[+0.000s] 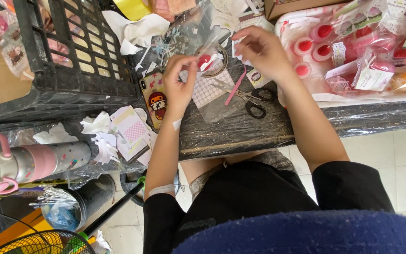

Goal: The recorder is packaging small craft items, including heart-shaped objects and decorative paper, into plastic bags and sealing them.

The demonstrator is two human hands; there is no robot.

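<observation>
My left hand (pixel 179 80) pinches a small clear packet with a red round item (pixel 206 60) inside it, held above a sheet of white dot stickers (pixel 208 89). My right hand (pixel 259 51) hovers just right of the packet, fingers bent and touching its edge and a white tag. Beneath the hands lie a tape roll ring (pixel 219 63), a pink stick (pixel 235 89) and black-handled scissors (pixel 250 98) on the dark plastic-covered table (pixel 231 129).
A black plastic crate (pixel 66 51) stands at the left. A phone with a cartoon case (pixel 155 99) lies by my left wrist. Wrapped red and pink packets fill a tray (pixel 353 51) at the right. A pink-and-white bottle (pixel 24 162) and paper scraps (pixel 104 136) lie lower left.
</observation>
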